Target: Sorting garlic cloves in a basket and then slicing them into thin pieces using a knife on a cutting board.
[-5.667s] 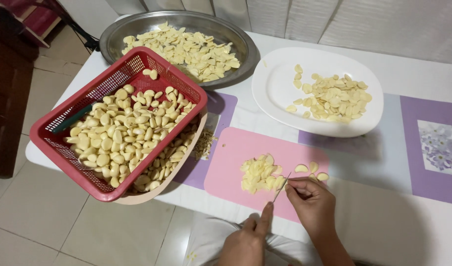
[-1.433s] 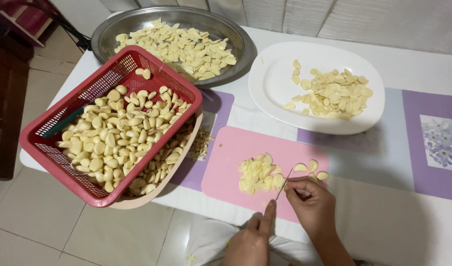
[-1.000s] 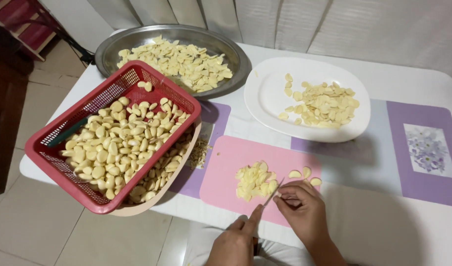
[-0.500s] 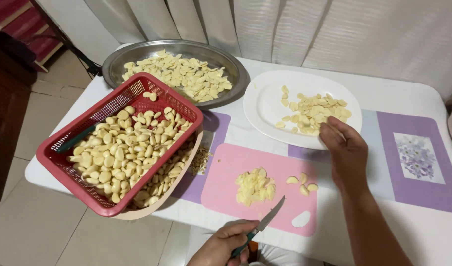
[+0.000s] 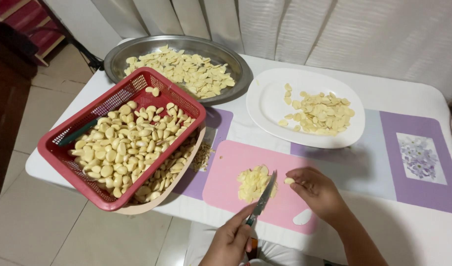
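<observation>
From the head camera, the left hand (image 5: 232, 241) is cut off at the wrist by the lower edge, and the handle of the knife (image 5: 262, 202) is mostly buried in its closed grip. The blade slants up and to the right, its tip beside the pile of garlic slices (image 5: 253, 183) on the pink cutting board (image 5: 226, 167). The right hand (image 5: 318, 193) lies curled, palm down, on the board's right side, thumb and forefinger pinching a single garlic clove (image 5: 289, 181) just right of the blade. A beige tray (image 5: 137, 209) shows only as a rim under the red basket (image 5: 63, 162) of peeled cloves. The white plate (image 5: 265, 106) and metal pan (image 5: 117, 59) hold more slices.
</observation>
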